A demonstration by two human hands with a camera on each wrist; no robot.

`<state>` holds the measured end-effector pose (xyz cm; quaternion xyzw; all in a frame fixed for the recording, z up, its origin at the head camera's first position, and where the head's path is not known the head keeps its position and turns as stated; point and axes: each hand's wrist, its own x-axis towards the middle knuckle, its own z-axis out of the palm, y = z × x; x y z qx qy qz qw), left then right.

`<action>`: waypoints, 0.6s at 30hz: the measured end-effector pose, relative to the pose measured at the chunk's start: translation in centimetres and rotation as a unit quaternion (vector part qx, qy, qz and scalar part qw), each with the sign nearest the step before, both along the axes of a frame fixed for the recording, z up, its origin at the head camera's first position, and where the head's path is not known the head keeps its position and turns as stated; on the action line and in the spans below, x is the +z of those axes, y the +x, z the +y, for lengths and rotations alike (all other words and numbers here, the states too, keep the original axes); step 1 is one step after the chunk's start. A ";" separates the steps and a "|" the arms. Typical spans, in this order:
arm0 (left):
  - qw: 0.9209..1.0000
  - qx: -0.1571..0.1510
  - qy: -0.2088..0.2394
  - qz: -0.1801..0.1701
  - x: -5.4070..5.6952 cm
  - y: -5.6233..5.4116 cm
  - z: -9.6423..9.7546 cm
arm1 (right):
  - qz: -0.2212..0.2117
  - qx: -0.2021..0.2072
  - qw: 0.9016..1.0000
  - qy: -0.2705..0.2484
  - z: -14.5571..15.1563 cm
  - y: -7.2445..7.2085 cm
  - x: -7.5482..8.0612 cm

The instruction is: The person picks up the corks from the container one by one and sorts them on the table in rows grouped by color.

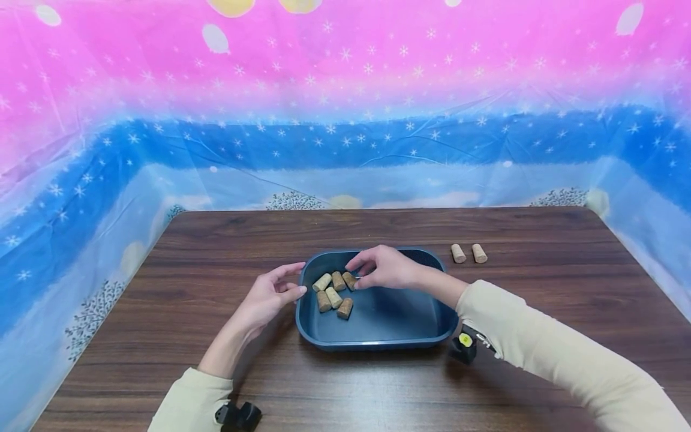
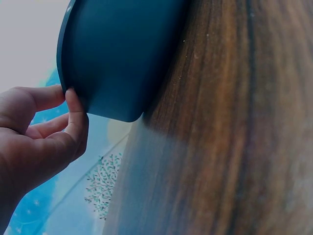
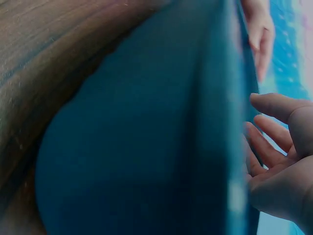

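Observation:
A dark blue-grey plastic tub (image 1: pixel 378 346) stands on the table with several corks (image 1: pixel 334 297) grouped in its left part. My left hand (image 1: pixel 270 294) holds the tub's left rim, thumb and finger pinching its edge in the left wrist view. Reaching in over the tub from the right, my right hand (image 1: pixel 390 268) has its thumb and fingertips at the rightmost cork (image 1: pixel 349 281) of the back row. In the right wrist view, the tub wall hides that cork and part of the right hand (image 3: pixel 281 147).
Two more corks, one on the left (image 1: pixel 458 253) and one on the right (image 1: pixel 479 253), stand on the wooden table (image 1: pixel 243 231) behind the tub's right end. A pink and blue snowflake-patterned cloth (image 1: pixel 345 138) hangs around the table's back and sides.

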<state>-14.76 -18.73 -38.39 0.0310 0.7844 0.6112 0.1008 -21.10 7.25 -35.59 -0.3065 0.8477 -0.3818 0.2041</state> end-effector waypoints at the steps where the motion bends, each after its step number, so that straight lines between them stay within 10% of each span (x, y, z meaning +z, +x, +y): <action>1: 1.000 0.000 0.000 0.000 0.0 0.0 0.0 | 0.003 0.007 1.000 0.005 -0.3 0.1 -0.2; 18: 1.000 -0.008 0.011 -0.004 0.1 0.1 -0.2 | 0.005 0.056 0.998 0.030 -3.9 0.5 -1.7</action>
